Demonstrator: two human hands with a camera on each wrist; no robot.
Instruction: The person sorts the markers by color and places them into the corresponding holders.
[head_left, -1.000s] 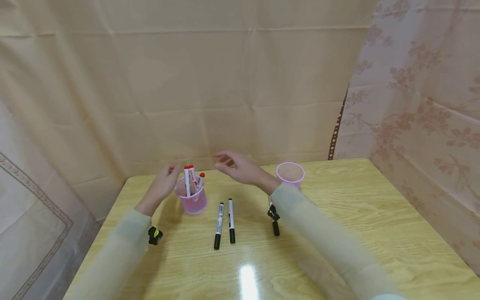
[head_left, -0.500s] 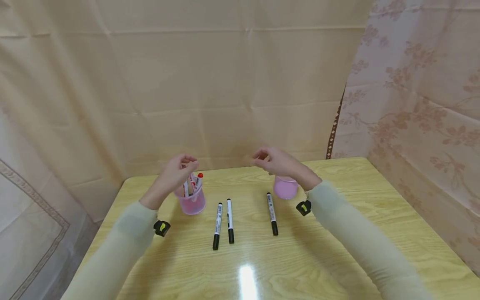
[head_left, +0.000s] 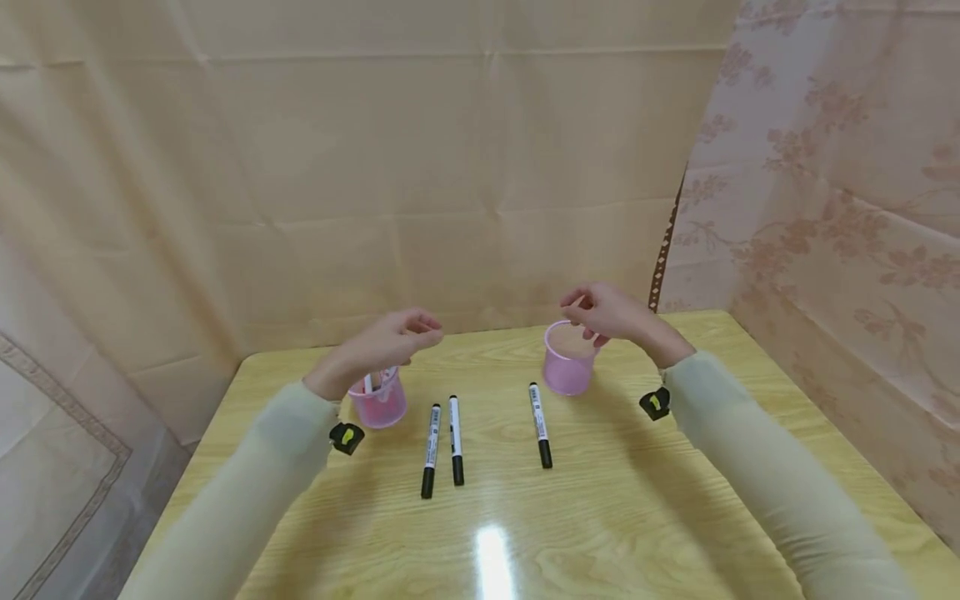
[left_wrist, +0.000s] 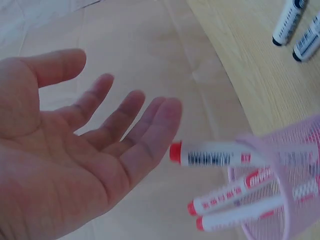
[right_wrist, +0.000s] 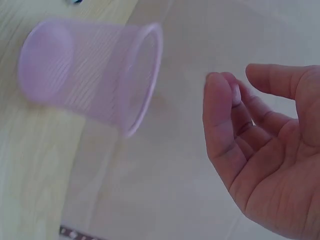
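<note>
Head cam gets the whole layout: L hand point(head_left: 384, 343) over L pen cup point(head_left: 381, 408), hiding the marker tops in it; R hand point(head_left: 611, 315) above R pen cup point(head_left: 566, 373), covering part of its rim. Both cups upright. Only this view has all 3 black-capped markers, white barrels w/ dark print: outer marker point(head_left: 431, 450) & middle marker point(head_left: 456, 440) lie side by side, apart, nearer the person than L fingers; third marker point(head_left: 540, 425) lies nearer the person than R fingers, close to R pen cup. Surface = yellowish wood-grain tabletop point(head_left: 600, 517), w/ a glare patch point(head_left: 495, 562) well to the person's side of the fingers. Beyond fingertips: creased beige cloth point(head_left: 450, 167). Off R hand's side: pale floral cloth point(head_left: 840, 150); off L hand's side: whitish cloth point(head_left: 45, 475) w/ brown border.

L wrist cam: L fingers loosely spread, slightly bent, thumb well apart. Adds what head cam hides: 3 red-capped markers point(left_wrist: 210, 154) in L pen cup, white barrels w/ red print, uppermost w/ barcode, its red end just beside index fingertip, apart.

R wrist cam: R fingers bunched, curled inward, thumb tip apart from them. R pen cup near fingertips, a bit blurred: see-through pink mesh, solid rim & base.
</note>
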